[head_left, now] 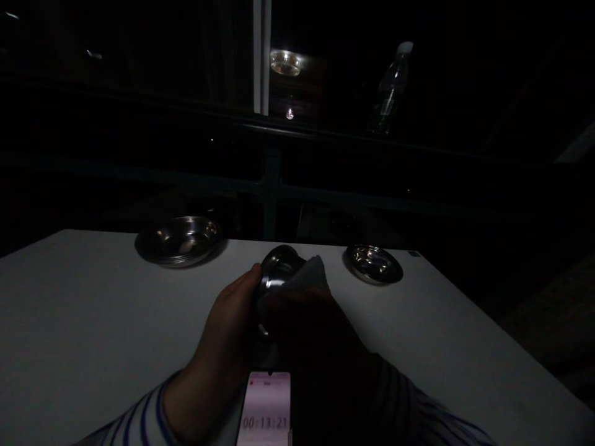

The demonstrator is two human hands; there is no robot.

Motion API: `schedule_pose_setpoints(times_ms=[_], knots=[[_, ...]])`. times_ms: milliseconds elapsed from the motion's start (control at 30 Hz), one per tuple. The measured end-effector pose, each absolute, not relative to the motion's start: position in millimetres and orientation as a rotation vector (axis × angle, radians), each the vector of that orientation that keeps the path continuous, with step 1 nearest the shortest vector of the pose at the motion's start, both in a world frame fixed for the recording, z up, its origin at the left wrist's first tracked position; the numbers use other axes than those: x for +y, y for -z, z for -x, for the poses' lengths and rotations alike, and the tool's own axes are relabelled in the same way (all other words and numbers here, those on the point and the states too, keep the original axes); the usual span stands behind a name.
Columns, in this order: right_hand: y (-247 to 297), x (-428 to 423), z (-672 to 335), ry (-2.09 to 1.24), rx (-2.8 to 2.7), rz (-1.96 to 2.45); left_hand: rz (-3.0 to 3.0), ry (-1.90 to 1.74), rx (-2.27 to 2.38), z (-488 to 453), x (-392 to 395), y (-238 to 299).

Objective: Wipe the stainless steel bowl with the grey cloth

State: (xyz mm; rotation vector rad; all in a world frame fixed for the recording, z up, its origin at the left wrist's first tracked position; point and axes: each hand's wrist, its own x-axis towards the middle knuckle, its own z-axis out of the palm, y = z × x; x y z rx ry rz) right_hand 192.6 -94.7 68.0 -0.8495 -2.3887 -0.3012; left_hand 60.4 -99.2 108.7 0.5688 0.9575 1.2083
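Over the middle of the table, my left hand (227,325) grips a shiny metal bowl (279,266) by its left side, with the thumb along the rim. My right hand (302,316) is in deep shadow and presses a pale cloth (313,271) against the bowl's right side. Its fingers are mostly hidden, but they are closed round the cloth. The bowl is tilted, and its lower part is covered by both hands.
A stack of metal bowls (179,241) stands at the back left of the white table (93,322). Another metal bowl (373,264) sits at the back right. A lit phone (264,406) showing a timer lies at the front. Beyond the table, a plastic bottle (390,90) stands on a dark ledge.
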Motion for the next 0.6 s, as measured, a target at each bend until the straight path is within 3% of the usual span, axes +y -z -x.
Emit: schedule_pose_setpoints(times_ms=[233,600], knots=[[-75.9,-93.0,-210.2,0.430,-2.118,0.864,-0.639,-1.286,1.012,-62.8,-101.9,-113.3],[-76.3,-97.4,-203.5,0.389,-2.201,0.827,-0.631,-1.274,1.042,-63.3,-101.8,-108.5]])
